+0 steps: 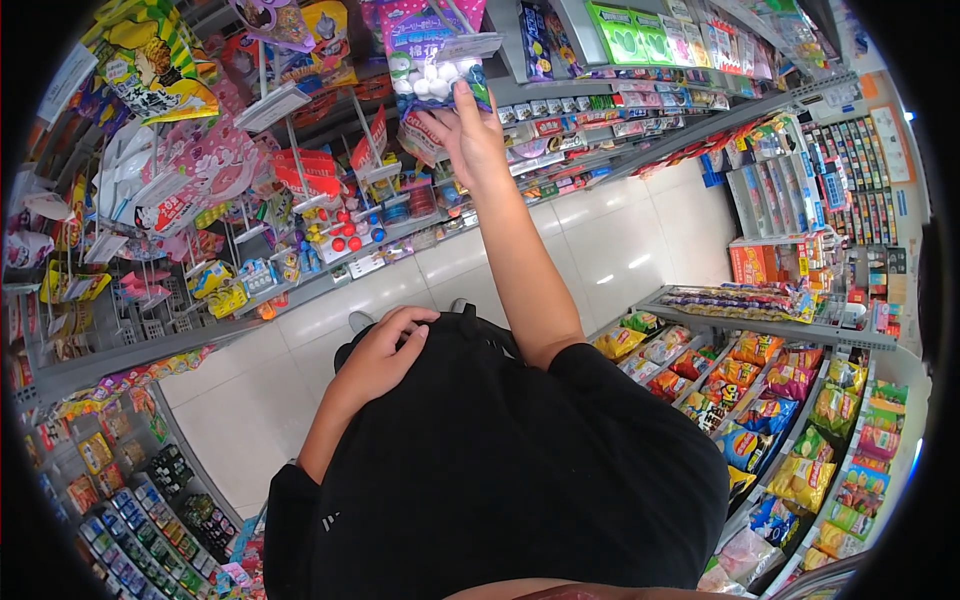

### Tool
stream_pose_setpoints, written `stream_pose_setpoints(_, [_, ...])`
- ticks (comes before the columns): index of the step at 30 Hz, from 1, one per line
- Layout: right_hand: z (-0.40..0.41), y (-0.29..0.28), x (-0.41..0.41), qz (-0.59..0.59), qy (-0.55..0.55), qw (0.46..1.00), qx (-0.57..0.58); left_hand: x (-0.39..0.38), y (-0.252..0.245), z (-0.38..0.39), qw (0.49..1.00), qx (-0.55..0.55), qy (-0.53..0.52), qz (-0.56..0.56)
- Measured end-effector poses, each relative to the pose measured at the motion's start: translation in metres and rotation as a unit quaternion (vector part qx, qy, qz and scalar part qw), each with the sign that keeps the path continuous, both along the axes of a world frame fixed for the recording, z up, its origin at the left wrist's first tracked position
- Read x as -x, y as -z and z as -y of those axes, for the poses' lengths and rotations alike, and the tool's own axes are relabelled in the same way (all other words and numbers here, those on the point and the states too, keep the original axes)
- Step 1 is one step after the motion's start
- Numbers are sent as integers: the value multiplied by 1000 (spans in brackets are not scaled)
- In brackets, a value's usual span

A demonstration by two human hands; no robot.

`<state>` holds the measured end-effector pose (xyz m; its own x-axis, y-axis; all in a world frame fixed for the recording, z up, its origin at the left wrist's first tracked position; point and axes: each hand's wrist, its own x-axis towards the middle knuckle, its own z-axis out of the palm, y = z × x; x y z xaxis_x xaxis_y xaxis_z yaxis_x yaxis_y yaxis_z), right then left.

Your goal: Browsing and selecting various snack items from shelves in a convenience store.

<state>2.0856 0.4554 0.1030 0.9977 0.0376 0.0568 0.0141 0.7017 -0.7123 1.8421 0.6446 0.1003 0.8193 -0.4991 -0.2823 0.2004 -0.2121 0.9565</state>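
Observation:
My right hand [475,139] reaches up to the hanging display and holds the lower edge of a pink and purple bag of marshmallows [433,69]. The thumb lies over the front of the bag, and the other fingers are partly hidden behind its bottom. White marshmallows show in the lower part of the bag, which hangs at a peg with a price-tag holder [471,47] in front. A small red and clear packet [421,140] hangs just below those fingers. Resting against the front of my black shirt [510,465], my left hand [391,346] holds nothing, its fingers loosely bent.
Metal pegs with hanging sweets, including a yellow-green bag [154,60] and red packets [306,174], fill the left. Green packs [628,34] stand on the shelf at upper right. Bags of crisps [757,427] line sloped shelves to my right. Pale floor tiles [607,232] run between the shelves.

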Motion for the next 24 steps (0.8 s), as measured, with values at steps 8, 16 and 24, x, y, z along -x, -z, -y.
stream_pose_setpoints(8, [11, 11, -2, 15, 29, 998, 52, 2, 2, -2, 1000, 2, 1, -3])
stream_pose_setpoints(16, [20, 3, 15, 8, -31, 999, -11, 6, 7, -6, 1000, 10, -14, 5])
stream_pose_setpoints(24, [27, 5, 17, 13, -70, 996, -51, 8, 11, -5, 1000, 14, -15, 12])
